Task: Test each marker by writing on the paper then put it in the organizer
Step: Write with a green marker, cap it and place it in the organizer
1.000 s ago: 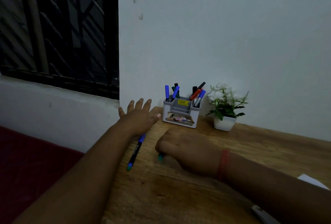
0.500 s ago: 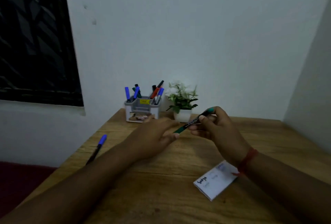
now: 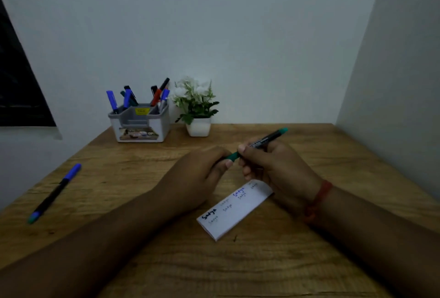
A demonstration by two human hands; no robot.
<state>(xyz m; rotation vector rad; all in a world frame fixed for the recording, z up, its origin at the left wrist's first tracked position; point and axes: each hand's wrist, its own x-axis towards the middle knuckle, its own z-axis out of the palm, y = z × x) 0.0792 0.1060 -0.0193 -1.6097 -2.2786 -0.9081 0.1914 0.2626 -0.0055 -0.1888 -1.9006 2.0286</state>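
Two hands have come together over the counter (image 3: pixel 309 262) since a second ago, when both lay flat near its left edge by the two loose markers. From there the green marker (image 3: pixel 260 143) has been lifted and carried to a spot above the paper (image 3: pixel 234 212), which lies well in front of the organizer (image 3: pixel 140 122). That reads as the start of the next test: the cap looks set to be pulled off before any writing.

Right hand (image 3: pixel 273 166): its grip is closed round the marker's dark barrel, thumb on top, the green tail end pointing up and away to the right. Left hand (image 3: pixel 197 178): its fingers curl round the green cap end, thumb tip against it, so both hands hold the one marker.

Several markers already stand in the organizer, with a small potted plant (image 3: pixel 196 107) just to its right. Left of the organizer and nearer the counter's edge lies the blue marker (image 3: pixel 56 191), untouched, so by my reckoning it waits its turn.
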